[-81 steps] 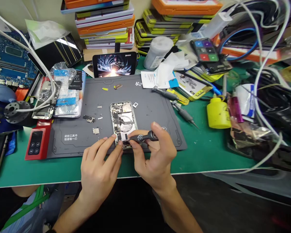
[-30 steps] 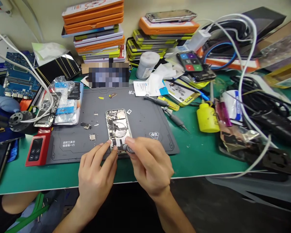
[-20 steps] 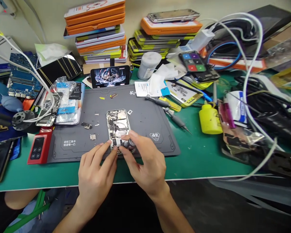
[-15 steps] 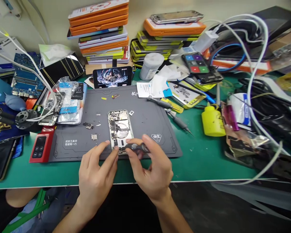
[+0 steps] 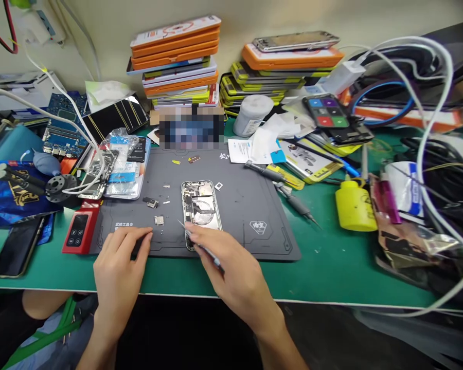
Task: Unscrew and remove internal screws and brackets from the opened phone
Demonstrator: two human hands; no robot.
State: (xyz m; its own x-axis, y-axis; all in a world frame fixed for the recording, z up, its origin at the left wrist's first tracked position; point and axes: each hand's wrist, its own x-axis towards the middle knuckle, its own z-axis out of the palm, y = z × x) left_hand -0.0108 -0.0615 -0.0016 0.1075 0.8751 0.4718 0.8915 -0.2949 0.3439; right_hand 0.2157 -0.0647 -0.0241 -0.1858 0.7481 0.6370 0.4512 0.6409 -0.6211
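An opened phone housing (image 5: pixel 215 222) lies on the grey work mat (image 5: pixel 239 205), its inner parts exposed. My right hand (image 5: pixel 235 262) grips a slim grey screwdriver (image 5: pixel 212 257) over the housing's lower part. The thin tip points up and left, by the phone's left edge. My left hand (image 5: pixel 121 262) rests at the mat's front edge, thumb and index tips together; anything between them is too small to make out. Near its fingertips lie a silver SIM reader (image 5: pixel 159 220), a black camera module (image 5: pixel 150 202) and several tiny pieces. A SIM tray (image 5: pixel 218 186) lies beyond the phone.
A red device with buttons (image 5: pixel 79 231) stands left of the mat. Two more screwdrivers (image 5: pixel 297 203) and a yellow bottle (image 5: pixel 355 205) are on the right. Stacked boxes (image 5: pixel 177 56) line the back. White cables (image 5: pixel 422 149) loop at right. A person's leg shows lower left.
My left hand has left the phone and moved left, beside the loose parts. My right hand has turned the screwdriver so its tip points up-left. The view has shifted slightly.
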